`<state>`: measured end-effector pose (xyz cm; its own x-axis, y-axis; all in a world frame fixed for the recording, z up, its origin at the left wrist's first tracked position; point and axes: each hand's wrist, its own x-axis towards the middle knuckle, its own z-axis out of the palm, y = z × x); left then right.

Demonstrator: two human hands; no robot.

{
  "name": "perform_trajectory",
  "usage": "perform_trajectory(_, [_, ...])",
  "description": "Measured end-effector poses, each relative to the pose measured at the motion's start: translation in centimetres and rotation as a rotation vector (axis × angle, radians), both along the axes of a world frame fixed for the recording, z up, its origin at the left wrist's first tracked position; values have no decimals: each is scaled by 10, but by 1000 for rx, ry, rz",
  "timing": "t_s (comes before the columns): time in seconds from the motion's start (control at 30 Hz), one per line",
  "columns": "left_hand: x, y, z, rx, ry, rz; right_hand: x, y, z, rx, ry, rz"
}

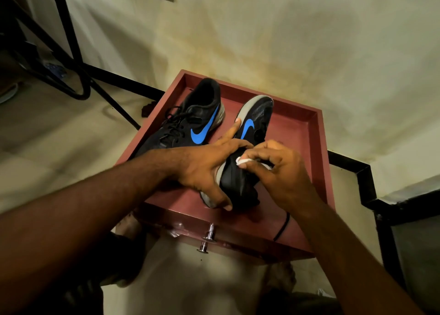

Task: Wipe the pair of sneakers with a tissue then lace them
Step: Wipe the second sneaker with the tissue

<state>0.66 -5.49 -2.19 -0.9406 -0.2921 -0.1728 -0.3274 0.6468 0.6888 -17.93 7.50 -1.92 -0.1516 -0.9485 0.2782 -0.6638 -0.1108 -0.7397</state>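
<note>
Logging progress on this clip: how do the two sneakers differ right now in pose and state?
The left sneaker rests untouched on the red table, laces in; the right sneaker is tipped on its side with its grey sole edge showing. The left hand steadies the right sneaker while the right hand presses a tissue to it. Both are black with a blue swoosh.

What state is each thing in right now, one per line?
Black sneaker with blue swoosh on the left: laced, resting on the tray.
Second black sneaker: tipped on its side, being wiped.
White tissue: crumpled, pinched by right hand.
Left hand: holding the second sneaker.
Red wooden tray: holding both sneakers.
</note>
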Motion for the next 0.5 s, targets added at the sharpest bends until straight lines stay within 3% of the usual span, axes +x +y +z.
perform_trajectory(0.23, [0,-5,-4,43,16,-17,6,28,19,191,-102,218])
perform_trajectory(0.3, [-3,-5,-4,21,16,-37,6,32,20,275,17,289])
perform_trajectory(0.37, [-4,-7,-6,25,25,-35,6,31,19,234,218,296])
perform_trajectory(0.5, [-4,-8,-8,86,56,-11,13,25,13,21,227,160])
